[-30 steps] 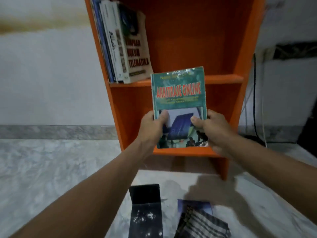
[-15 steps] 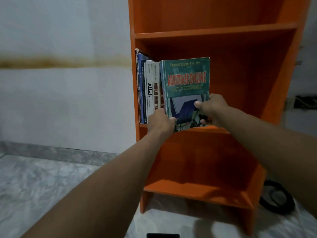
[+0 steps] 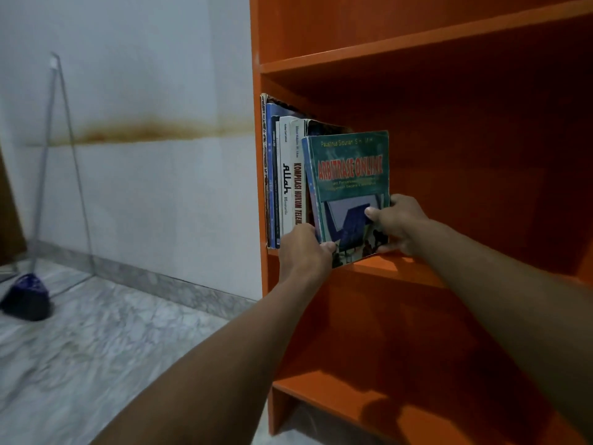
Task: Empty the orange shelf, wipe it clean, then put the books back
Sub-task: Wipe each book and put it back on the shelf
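While left hand (image 3: 305,250) and right hand (image 3: 399,221) grip its base, the green book (image 3: 349,175) stands upright, cover outward, beside the orange shelf's (image 3: 417,271) books (image 3: 285,181).

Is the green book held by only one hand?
No, the left hand grips the lower left corner of the green book and the right hand its right edge.
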`<state>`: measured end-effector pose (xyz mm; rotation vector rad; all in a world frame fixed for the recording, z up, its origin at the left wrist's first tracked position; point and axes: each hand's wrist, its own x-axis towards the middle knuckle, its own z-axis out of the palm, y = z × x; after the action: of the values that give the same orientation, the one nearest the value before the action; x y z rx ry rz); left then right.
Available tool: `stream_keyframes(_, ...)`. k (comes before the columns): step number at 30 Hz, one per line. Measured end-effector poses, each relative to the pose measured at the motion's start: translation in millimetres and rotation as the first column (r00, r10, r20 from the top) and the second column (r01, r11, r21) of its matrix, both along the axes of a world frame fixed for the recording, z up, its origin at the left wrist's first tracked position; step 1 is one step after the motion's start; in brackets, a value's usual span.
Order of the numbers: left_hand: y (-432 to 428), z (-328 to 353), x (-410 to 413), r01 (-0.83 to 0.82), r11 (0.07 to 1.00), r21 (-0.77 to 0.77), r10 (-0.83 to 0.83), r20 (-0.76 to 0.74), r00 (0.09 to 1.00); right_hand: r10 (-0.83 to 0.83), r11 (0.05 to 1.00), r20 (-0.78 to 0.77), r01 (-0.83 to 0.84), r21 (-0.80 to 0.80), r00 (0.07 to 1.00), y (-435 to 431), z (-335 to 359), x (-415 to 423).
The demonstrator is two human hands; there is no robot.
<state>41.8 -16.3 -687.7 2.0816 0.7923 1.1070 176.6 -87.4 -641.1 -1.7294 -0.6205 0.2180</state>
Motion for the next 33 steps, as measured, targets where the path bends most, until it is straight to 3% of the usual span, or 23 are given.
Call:
stream_keyframes(8,1.5,-0.7,19.7,-0.15,0.989,0.007,0.15,0.038,0.988,0.09,0.993,-0.103,-0.081,0.09,0.991,31.3,-10.9,28.8)
stream_keyframes(18,5.0,-4.8,28.4,-0.296,0.954,0.051,0.292,0.07,0.954,0.133,0.972,-0.079,-0.115,0.205,0.988,65.1,-34.4,26.8)
stream_keyframes(22,8.6,-5.8,25.5,-0.333,0.942,0.027,0.331,0.06,0.942,0.112,0.981,-0.039,-0.104,0.163,0.993,65.6,-36.2,27.2)
stream_keyframes(33,9.9,-15.6,16.8,-0.244,0.97,0.025,0.242,0.049,0.969,0.054,0.998,0.113,-0.052,-0.025,0.992,57.2,-40.9,24.5)
